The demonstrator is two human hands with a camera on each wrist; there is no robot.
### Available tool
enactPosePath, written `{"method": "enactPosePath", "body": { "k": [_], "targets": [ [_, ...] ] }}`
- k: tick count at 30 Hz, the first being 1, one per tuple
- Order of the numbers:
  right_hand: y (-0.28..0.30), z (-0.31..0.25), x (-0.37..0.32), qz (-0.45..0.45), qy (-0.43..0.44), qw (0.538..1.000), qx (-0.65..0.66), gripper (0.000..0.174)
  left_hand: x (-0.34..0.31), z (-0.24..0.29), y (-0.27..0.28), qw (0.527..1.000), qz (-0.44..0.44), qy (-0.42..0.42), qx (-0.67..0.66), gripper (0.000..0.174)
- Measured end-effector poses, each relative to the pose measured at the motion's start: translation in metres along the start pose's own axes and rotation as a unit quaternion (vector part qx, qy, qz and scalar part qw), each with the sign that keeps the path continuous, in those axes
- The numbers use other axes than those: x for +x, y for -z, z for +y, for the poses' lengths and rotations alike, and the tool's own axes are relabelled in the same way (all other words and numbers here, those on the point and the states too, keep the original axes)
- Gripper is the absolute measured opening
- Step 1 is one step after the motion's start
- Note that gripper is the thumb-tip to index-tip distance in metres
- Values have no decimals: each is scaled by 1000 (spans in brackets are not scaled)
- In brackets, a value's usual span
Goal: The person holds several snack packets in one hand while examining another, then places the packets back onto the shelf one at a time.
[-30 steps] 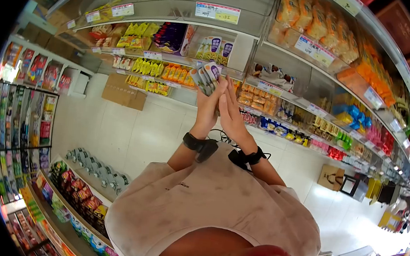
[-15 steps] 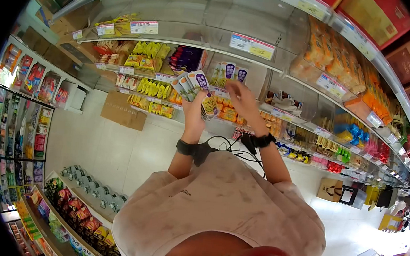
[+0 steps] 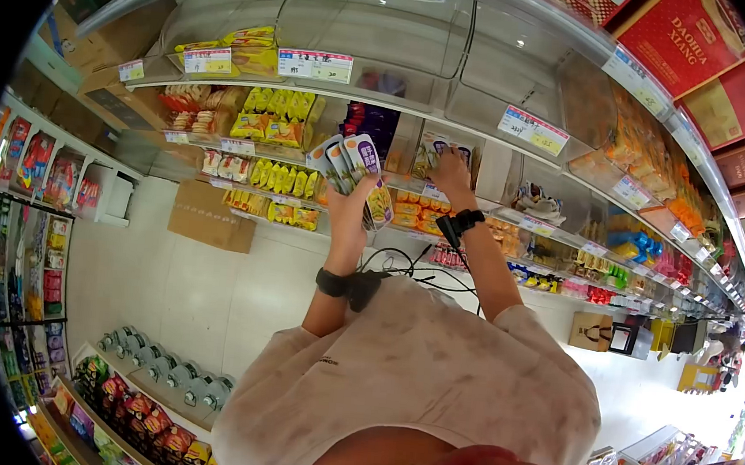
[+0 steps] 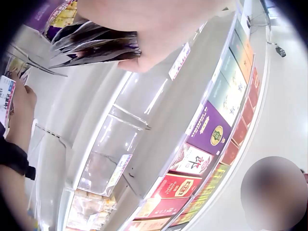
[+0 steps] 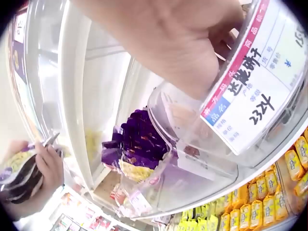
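Note:
My left hand (image 3: pixel 350 211) grips a fanned stack of flat snack packets (image 3: pixel 343 161) with purple labels and green pictures, held in front of the shelves. In the left wrist view the packets (image 4: pixel 96 45) appear edge-on beneath the thumb side. My right hand (image 3: pixel 452 176) reaches into a clear shelf bin, over similar packets (image 3: pixel 432 154) lying there. Its fingers are largely hidden behind a price tag (image 5: pixel 250 82) in the right wrist view; I cannot tell whether they pinch a packet.
Left of that bin lie dark purple packets (image 5: pixel 137 139) and yellow snack packs (image 3: pixel 276 118). Clear bins (image 3: pixel 373 24) form the tier above. Orange packs (image 5: pixel 255 207) fill the tier below. Black cables (image 3: pixel 396 261) hang before my shirt. A cardboard box (image 3: pixel 212 216) stands on the floor.
My hands were together around the packets, then separated. The left kept the fanned stack, while the right moved forward and right into the bin. The head view shifted too.

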State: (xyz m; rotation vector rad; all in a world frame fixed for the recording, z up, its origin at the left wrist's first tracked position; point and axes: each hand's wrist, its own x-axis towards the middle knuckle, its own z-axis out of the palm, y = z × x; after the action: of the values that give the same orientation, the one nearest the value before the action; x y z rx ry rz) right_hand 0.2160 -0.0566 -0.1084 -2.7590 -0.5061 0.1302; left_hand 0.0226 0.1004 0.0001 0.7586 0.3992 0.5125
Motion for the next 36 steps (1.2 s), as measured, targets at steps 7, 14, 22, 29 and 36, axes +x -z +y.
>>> {"method": "enactPosePath", "body": {
  "k": [7, 14, 22, 29, 36],
  "targets": [
    [30, 13, -30, 73, -77, 794, 599, 44, 15, -2, 4, 994, -76, 58, 60, 45],
    [102, -8, -99, -38, 60, 731, 678, 50, 13, -18, -26, 989, -108, 70, 73, 40],
    [130, 20, -139, -3, -46, 591, 805, 50, -10, -58, -68, 982, -123, 112, 93, 44],
    [121, 72, -175, 144, 75, 884, 438, 45, -48, -90, -109, 981, -113, 130, 86, 44],
    [126, 15, -193, -93, 84, 755, 644, 70, -52, -103, -102, 962, -154, 48, 220, 37]
  ]
}}
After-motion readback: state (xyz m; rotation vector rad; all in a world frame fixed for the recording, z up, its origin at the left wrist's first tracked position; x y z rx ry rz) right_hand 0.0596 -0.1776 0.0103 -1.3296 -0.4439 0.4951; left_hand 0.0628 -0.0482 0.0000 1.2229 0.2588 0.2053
